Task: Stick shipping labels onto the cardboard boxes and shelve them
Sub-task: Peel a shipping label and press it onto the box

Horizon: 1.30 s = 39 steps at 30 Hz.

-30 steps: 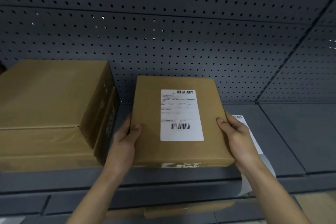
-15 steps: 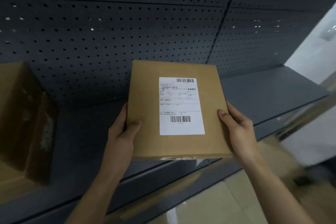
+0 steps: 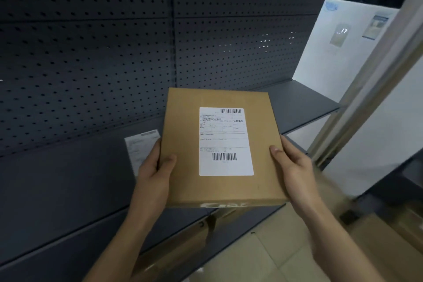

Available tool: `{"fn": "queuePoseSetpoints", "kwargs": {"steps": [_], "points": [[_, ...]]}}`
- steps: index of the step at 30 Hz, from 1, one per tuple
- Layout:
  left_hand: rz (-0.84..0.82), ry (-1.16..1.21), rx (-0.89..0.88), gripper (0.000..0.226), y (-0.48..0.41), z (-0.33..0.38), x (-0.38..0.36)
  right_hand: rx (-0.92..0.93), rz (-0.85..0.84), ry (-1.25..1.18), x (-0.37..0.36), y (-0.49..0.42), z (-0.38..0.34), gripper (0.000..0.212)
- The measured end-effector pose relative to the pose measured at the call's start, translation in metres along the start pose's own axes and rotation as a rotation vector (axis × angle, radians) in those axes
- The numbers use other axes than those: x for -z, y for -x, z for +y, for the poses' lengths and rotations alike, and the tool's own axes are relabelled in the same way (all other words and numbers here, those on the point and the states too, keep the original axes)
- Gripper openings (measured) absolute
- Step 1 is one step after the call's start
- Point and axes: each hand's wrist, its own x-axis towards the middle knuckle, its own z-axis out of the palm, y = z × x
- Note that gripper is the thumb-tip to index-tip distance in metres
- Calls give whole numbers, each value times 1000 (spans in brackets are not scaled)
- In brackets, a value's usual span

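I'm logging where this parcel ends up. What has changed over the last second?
The left hand and right hand carried the labelled box rightward along the shelf: the loose label sheet, earlier at its right, now lies at its left, and the stacked boxes have left view. Unchanged: both hands grip its sides; the label stays on top.

Dark grey shelf [image 3: 68, 178]; a white label sheet [image 3: 139, 149] lies on it.
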Motion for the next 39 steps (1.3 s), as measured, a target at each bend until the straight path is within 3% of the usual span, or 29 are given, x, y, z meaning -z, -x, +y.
{"fn": "queuePoseSetpoints", "kwargs": {"steps": [10,28,39], "points": [[57,-30,-10,37,-13,-1,-95,-21,-85,11,74,-67,13,31],[223,-18,48,31,-126,-23,-88,-61,-313,103,-6,-221,19,21],[297,-59,164,27,-162,-31,-107,-125,-422,121,-17,-283,38,20]]}}
